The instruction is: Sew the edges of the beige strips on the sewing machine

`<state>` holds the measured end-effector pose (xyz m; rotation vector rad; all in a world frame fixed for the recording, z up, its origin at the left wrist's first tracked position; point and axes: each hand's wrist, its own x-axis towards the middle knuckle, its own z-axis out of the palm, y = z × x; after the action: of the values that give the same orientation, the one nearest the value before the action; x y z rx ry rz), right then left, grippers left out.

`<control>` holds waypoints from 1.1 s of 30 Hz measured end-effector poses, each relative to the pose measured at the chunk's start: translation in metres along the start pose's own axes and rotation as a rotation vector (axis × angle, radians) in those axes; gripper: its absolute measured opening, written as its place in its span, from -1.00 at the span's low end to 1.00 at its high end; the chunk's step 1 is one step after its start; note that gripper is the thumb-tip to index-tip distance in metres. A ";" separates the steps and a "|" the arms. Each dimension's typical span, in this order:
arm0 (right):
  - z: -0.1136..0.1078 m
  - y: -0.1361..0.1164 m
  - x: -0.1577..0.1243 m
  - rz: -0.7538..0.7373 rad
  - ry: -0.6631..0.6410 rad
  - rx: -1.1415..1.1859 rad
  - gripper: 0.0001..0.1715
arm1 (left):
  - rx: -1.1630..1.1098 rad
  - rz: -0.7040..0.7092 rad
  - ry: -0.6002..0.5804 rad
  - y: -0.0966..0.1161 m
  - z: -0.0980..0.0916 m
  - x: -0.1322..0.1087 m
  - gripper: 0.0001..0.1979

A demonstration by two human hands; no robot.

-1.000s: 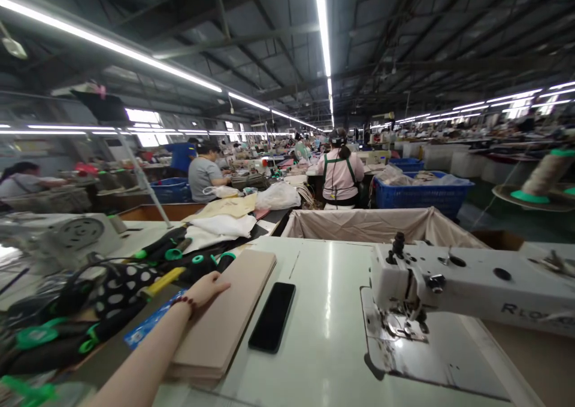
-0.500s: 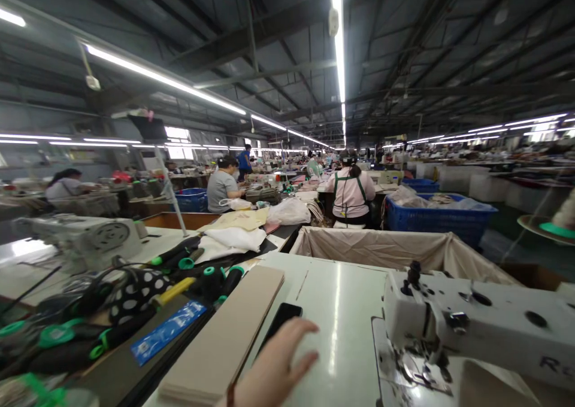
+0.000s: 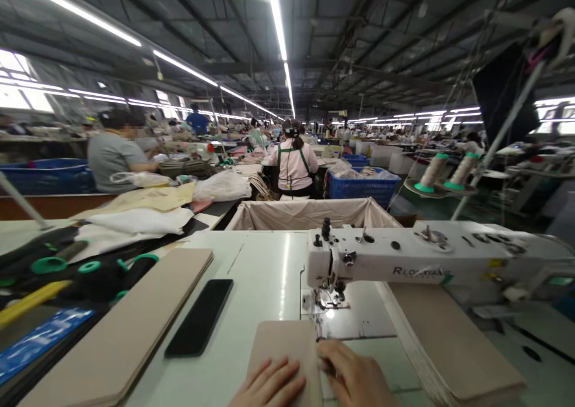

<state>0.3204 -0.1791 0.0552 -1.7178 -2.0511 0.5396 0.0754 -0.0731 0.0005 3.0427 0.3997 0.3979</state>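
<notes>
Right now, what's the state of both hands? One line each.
Left hand: open, laid flat on the beige panel.
Right hand: partly curled at the panel's right edge; can't tell whether it grips anything.

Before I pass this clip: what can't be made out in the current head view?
Head view:
- Beige panel: near end cut off by the bottom edge, partly hidden by the left hand.
- Anything within the right hand: hidden by the hand itself.
- Lettering on the sewing machine: partly blurred.

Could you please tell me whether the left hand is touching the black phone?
Apart: the head view shows pale tabletop between the left hand, spread over the beige panel, and the black phone.
</notes>
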 end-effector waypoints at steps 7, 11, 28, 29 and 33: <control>0.008 0.042 0.057 0.013 0.094 -0.188 -0.16 | -0.125 -0.148 -0.188 0.002 -0.032 0.011 -0.47; 0.005 0.048 0.051 0.014 0.060 -0.241 -0.26 | -0.251 -0.196 -0.240 -0.002 -0.046 0.020 -0.35; 0.010 0.052 0.048 0.040 0.075 -0.287 -0.13 | -0.317 -0.260 -0.193 -0.015 -0.039 0.053 -0.26; 0.009 0.051 0.048 0.040 0.073 -0.291 -0.14 | -0.314 -0.260 -0.184 -0.015 -0.040 0.053 -0.26; 0.009 0.049 0.047 0.037 0.072 -0.294 -0.16 | -0.302 -0.262 -0.191 -0.013 -0.043 0.055 -0.26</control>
<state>0.3488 -0.1246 0.0242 -1.9105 -2.1345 0.1883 0.1124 -0.0453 0.0543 2.6588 0.6489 0.1356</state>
